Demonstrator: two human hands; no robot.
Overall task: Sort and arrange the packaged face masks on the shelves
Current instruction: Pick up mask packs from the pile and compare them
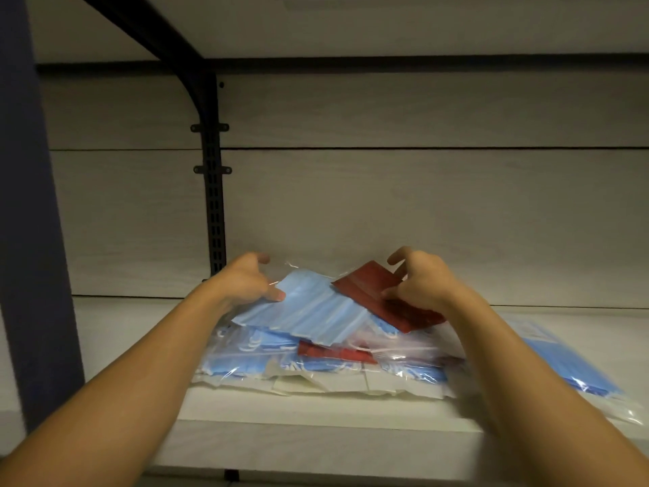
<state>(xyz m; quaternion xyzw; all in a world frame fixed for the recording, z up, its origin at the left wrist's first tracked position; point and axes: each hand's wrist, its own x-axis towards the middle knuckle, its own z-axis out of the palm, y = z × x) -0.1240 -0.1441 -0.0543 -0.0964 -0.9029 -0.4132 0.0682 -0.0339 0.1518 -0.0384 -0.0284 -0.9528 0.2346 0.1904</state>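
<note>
My left hand: pinching blue mask pack atop pile.
My right hand: gripping red mask pack.
Red packs: two visible, second buried.
Shelf: separate blue pack lying right.
Rear: black bracket.

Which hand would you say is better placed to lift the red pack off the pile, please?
Probably the right hand: its thumb and fingers already pinch the red pack at its right edge. The left hand holds the blue pack on the pile's other side.
</note>
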